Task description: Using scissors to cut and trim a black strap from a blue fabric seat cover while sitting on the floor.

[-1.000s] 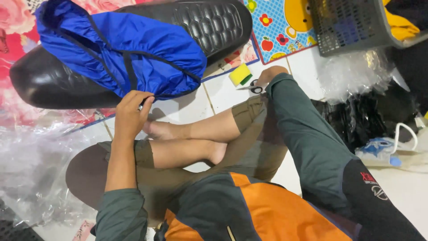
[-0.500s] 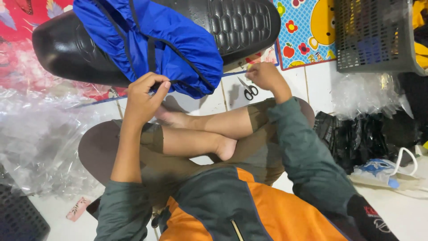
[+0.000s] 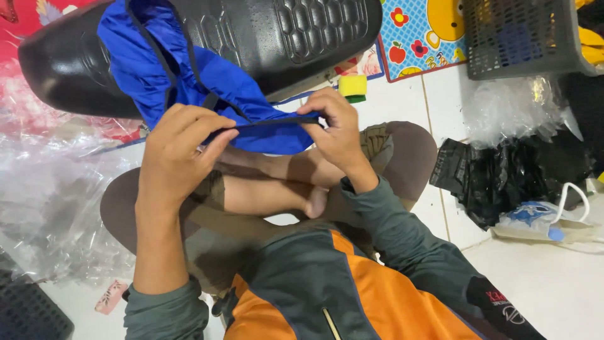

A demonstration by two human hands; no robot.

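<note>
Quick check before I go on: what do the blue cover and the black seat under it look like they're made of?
Blue cover: thin woven synthetic, probably nylon or polyester; it creases softly, has a slight sheen and dark edge binding. Both the left hand and right hand pinch that edge. Black seat: glossy vinyl or faux leather, judging by highlights and the embossed hexagon pattern.

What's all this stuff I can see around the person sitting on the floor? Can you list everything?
seat: one, black, top, lying on the floor
cover: one, blue, draped over the seat, edge held by both hands
basket: one, grey, top right
mat: one, colourful, beside the basket
sponge: one, yellow and green, by the seat
clear plastic: a heap, left
black bags: a pile, right
left hand: pinching the cover's edge
right hand: pinching the same edge
</note>
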